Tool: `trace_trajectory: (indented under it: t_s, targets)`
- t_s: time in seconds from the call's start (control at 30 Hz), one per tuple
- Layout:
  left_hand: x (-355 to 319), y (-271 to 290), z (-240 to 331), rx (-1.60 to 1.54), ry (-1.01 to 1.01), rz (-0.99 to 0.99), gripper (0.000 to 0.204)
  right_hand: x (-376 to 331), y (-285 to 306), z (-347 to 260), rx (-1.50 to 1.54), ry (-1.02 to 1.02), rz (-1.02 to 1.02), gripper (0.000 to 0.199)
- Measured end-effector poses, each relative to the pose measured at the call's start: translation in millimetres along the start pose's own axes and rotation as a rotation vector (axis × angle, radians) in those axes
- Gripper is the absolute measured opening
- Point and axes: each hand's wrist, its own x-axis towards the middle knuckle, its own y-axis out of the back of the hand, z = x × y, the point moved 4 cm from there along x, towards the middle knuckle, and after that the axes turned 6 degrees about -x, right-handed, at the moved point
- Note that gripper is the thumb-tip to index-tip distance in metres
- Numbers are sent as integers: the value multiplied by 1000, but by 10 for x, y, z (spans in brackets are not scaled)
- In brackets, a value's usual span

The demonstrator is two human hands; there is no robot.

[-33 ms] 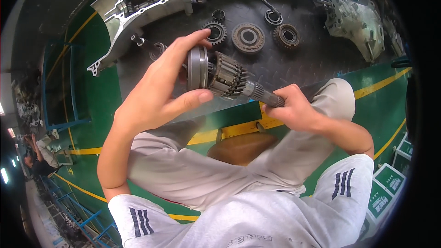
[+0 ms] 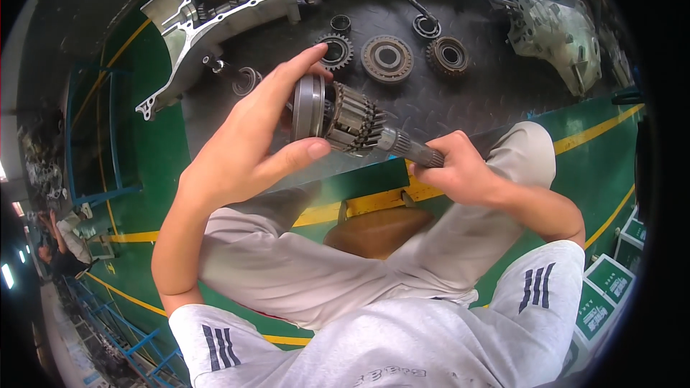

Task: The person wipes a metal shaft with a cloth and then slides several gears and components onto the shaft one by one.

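Note:
I hold a metal gear shaft (image 2: 359, 126) across the middle of the head view, level above my knees. My left hand (image 2: 248, 147) grips the thick round gear (image 2: 309, 106) at the shaft's left end, thumb below and fingers over the top. My right hand (image 2: 460, 165) is closed around the thin splined end (image 2: 413, 149) at the right. Ribbed gear teeth show between the two hands.
Several loose gears (image 2: 388, 59) and rings lie on the dark checker-plate floor (image 2: 460, 104) beyond the shaft. An open aluminium gearbox casing (image 2: 215, 11) sits at upper left, another housing (image 2: 557, 32) at upper right. Green floor with yellow lines surrounds; green boxes (image 2: 604, 302) stand lower right.

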Motion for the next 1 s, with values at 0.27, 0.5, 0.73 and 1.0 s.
trace_trajectory:
  t_s: [0.27, 0.5, 0.73, 1.0]
  targets:
    - [-11, -43, -30, 96, -127, -92, 95, -23, 0, 33, -8, 21, -32, 22]
    - [10, -60, -108, 51, -107, -47, 103, -31, 1, 48, -4, 25, -47, 19]
    - [36, -54, -142, -92, -186, -36, 92, -28, 24, 55, 16, 58, -51, 20]
    - [42, -111, -124, -86, -177, -9, 82, -41, 32, 107, 42, 48, -65, 21]
